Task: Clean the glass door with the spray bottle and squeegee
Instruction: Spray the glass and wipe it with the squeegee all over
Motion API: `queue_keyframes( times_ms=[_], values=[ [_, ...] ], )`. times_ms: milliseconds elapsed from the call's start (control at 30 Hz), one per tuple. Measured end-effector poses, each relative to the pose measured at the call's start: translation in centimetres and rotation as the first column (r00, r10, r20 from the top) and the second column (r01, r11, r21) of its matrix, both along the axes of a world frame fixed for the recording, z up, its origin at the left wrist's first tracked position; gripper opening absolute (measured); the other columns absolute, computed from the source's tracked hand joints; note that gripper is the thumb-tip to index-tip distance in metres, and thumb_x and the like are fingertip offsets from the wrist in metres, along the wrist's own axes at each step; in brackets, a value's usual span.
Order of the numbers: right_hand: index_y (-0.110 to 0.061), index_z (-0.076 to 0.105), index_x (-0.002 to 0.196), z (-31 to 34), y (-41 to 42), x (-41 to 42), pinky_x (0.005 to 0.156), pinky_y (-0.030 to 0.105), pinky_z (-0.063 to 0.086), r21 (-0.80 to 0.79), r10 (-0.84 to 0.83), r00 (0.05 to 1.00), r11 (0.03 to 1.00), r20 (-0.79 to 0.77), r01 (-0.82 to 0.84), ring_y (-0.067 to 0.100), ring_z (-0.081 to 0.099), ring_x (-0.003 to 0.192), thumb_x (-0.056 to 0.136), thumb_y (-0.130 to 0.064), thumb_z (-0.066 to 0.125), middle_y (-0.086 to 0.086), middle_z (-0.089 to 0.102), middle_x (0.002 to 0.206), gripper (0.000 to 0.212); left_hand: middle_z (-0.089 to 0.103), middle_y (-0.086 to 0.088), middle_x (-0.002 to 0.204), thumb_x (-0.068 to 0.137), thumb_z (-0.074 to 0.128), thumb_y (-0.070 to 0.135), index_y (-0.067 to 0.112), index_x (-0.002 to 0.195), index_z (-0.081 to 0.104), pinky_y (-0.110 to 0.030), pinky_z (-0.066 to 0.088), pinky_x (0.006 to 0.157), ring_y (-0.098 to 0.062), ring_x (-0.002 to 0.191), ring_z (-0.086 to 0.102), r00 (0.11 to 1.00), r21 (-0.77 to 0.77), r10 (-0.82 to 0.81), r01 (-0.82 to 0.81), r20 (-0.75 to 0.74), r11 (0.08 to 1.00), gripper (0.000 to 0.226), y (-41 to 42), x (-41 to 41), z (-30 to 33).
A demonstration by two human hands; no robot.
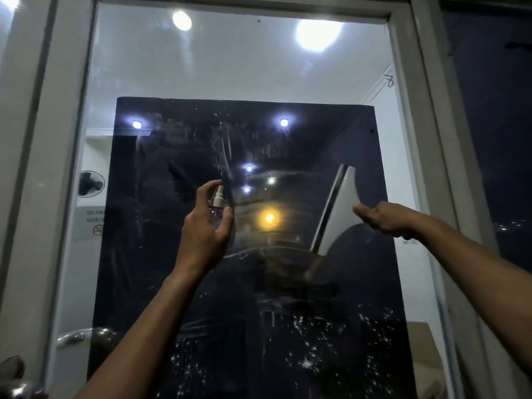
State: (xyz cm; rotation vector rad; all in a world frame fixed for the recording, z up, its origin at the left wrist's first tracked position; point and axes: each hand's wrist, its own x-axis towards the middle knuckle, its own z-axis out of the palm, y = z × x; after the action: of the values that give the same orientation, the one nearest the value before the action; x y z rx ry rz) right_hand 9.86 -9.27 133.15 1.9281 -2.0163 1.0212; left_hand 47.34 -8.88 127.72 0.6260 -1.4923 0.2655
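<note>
Door frame (43, 156): a pale frame is seen running up the left side, across the top and down the right side of the pane
Door handle (83, 336): a metal handle is seen low at the left edge of the pane, blurred
Sign (92, 220): a small notice with a no-smoking mark is seen behind the pane, left of the dark sheet, its words only partly readable
Fan (91, 184): a round fan is seen above the sign, behind the pane
Glass door (230, 67): the pane is streaked with drips in its upper middle and dotted with droplets along its lower part; ceiling lights are reflected in it
Dark sheet (149, 254): most of the pane's lower area is covered from behind by a dark rectangle
Left hand (205, 228): it is raised in front of the pane, left of centre; the fingers and thumb are curled round the spray bottle, and the forefinger is arched over its top
Spray bottle (218, 201): a small clear bottle with a white nozzle is held upright in the left hand, close to the glass; whether it touches cannot be told
Squeegee (336, 208): a pale, wide blade is held tilted against the pane, right of centre, its top end leaning right; its handle is hidden by the hand
Right hand (387, 218): it is placed at the squeegee's right side, fingers stretched leftward over the blade; how the handle is gripped cannot be told, as the palm side is hidden
</note>
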Motion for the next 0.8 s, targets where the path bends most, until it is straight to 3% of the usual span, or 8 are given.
queue_keyframes(
  times_ms=[167, 267, 367, 467, 567, 633, 733, 800],
  values=[
    [-0.024, 0.062, 0.071, -0.8, 0.8, -1.5, 0.081, 0.038, 0.043, -0.09, -0.002, 0.999, 0.996, -0.041, -0.001, 0.02, 0.057, 0.078, 0.092, -0.076, 0.031, 0.0, 0.062, 0.083, 0.065, 0.061, 0.015, 0.086, 0.098, 0.058, 0.026, 0.038, 0.139, 0.04, -0.026, 0.043, 0.057, 0.003, 0.06, 0.058, 1.0, 0.013, -0.024, 0.025, -0.012, 1.0, 0.046, 0.0, -2.3, -0.5],
    [-0.019, 0.062, 0.065, -0.6, 1.9, 0.9, 0.077, 0.036, 0.043, -0.145, 0.091, 0.996, 0.985, -0.022, -0.093, 0.017, 0.057, 0.072, 0.096, -0.071, 0.031, 0.002, 0.063, 0.077, 0.068, 0.061, 0.015, 0.082, 0.098, 0.058, 0.026, 0.038, 0.139, 0.04, -0.025, 0.043, 0.056, 0.002, 0.058, 0.058, 0.999, 0.0, -0.025, 0.025, -0.023, 1.0, 0.046, 0.1, -2.7, -0.7],
    [-0.014, 0.054, 0.056, -0.8, 2.7, 5.9, 0.061, 0.03, 0.04, -0.202, 0.283, 0.955, 0.944, 0.087, -0.262, 0.017, 0.054, 0.056, 0.102, -0.061, 0.036, 0.003, 0.059, 0.059, 0.067, 0.062, 0.014, 0.083, 0.098, 0.059, 0.025, 0.04, 0.138, 0.04, -0.028, 0.045, 0.057, -0.001, 0.061, 0.06, 0.999, 0.002, -0.013, 0.013, -0.039, 1.0, 0.046, 0.4, -2.5, -1.0],
    [-0.017, 0.046, 0.062, -0.5, 2.4, 12.3, 0.043, 0.022, 0.035, -0.328, 0.567, 0.691, 0.824, 0.448, -0.462, 0.008, 0.039, 0.036, 0.106, -0.048, 0.038, -0.005, 0.043, 0.045, 0.054, 0.066, 0.011, 0.09, 0.098, 0.059, 0.025, 0.041, 0.137, 0.041, -0.028, 0.049, 0.063, -0.005, 0.073, 0.063, 0.998, -0.007, 0.014, -0.014, -0.061, 1.0, 0.046, 0.9, -1.7, -1.1],
    [-0.014, 0.047, 0.074, 0.5, 1.4, 17.2, 0.038, 0.021, 0.033, -0.427, 0.587, 0.411, 0.801, 0.698, -0.42, 0.013, 0.037, 0.037, 0.107, -0.041, 0.035, 0.001, 0.042, 0.057, 0.045, 0.068, 0.011, 0.088, 0.097, 0.058, 0.025, 0.042, 0.135, 0.04, -0.023, 0.045, 0.06, -0.005, 0.071, 0.063, 0.997, -0.013, 0.043, -0.044, -0.063, 0.999, 0.045, 1.1, -0.6, -1.1],
    [-0.01, 0.053, 0.081, 0.6, 0.5, 18.7, 0.038, 0.022, 0.035, -0.432, 0.541, 0.418, 0.839, 0.73, -0.33, 0.019, 0.045, 0.046, 0.107, -0.043, 0.035, 0.007, 0.051, 0.07, 0.047, 0.068, 0.009, 0.087, 0.097, 0.058, 0.024, 0.042, 0.135, 0.04, -0.026, 0.046, 0.058, -0.008, 0.065, 0.063, 0.997, -0.012, 0.051, -0.051, -0.064, 0.999, 0.045, 1.2, 0.1, -1.3],
    [-0.006, 0.063, 0.088, -1.2, -1.0, 19.3, 0.037, 0.021, 0.042, -0.395, 0.435, 0.533, 0.898, 0.726, -0.195, 0.024, 0.057, 0.053, 0.106, -0.049, 0.034, 0.013, 0.062, 0.08, 0.055, 0.067, 0.01, 0.086, 0.098, 0.058, 0.024, 0.042, 0.135, 0.04, -0.019, 0.044, 0.055, -0.007, 0.061, 0.062, 0.997, -0.012, 0.05, -0.05, -0.056, 0.999, 0.045, 1.0, 1.2, -1.8],
    [-0.003, 0.066, 0.094, -3.6, -2.1, 19.5, 0.061, 0.038, 0.059, -0.382, 0.399, 0.578, 0.911, 0.712, -0.158, 0.033, 0.067, 0.073, 0.106, -0.05, 0.033, 0.019, 0.066, 0.088, 0.059, 0.067, 0.014, 0.089, 0.098, 0.059, 0.023, 0.043, 0.136, 0.041, -0.013, 0.042, 0.054, -0.004, 0.063, 0.063, 0.998, -0.003, 0.037, -0.037, -0.06, 0.999, 0.046, 0.8, 1.6, -2.5]
  ],
)
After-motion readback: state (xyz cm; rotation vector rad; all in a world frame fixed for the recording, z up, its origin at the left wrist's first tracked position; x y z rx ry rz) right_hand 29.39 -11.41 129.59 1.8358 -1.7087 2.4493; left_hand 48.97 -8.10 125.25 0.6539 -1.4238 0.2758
